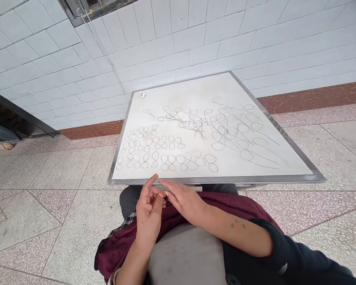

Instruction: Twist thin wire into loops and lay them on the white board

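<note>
Dark sleeve (302,255), maroon garment (117,253)

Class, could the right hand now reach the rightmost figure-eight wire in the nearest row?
Probably yes: only the table's near edge lies between the right hand and that figure-eight wire, though the right hand is busy at the left hand.

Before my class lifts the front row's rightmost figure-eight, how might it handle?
The figure-eight is probably light, being just a thin strand. Its rounded outline suggests slight stiffness, though such thinness may let it bend. Lying flat, it would likely slide rather than roll.
</note>
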The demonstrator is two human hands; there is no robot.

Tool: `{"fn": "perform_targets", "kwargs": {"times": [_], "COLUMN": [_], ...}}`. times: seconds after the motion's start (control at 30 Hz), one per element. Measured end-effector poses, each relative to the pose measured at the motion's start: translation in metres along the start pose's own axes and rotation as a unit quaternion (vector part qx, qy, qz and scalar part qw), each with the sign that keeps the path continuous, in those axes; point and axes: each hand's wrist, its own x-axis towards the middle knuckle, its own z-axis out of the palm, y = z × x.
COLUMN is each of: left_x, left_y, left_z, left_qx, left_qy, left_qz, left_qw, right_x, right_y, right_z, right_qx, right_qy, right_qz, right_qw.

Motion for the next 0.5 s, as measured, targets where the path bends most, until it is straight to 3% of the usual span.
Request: {"fn": "perform_targets", "kwargs": {"times": [0.33,0.5], "left_x": [-0.0005,0.0002], "left_y": [0.0045,0.0037], "left_z": [0.0010,-0.0008], "left_qx": [-0.007,-0.057], "left_qy": [-0.020,-0.026], "left_qz": [0.003,-0.020], "left_qw": [1.000,0.998], "right_x": [-0.0009,-0.0010], "right_y": [-0.0033,-0.0057], "right_z": [-0.0009,-0.0036], "right_qx": [-0.019,0.003], "right_qy": [0.004,0.011], "right_qz": [0.001,0.000], "right_qw": [1.000,1.000]}}
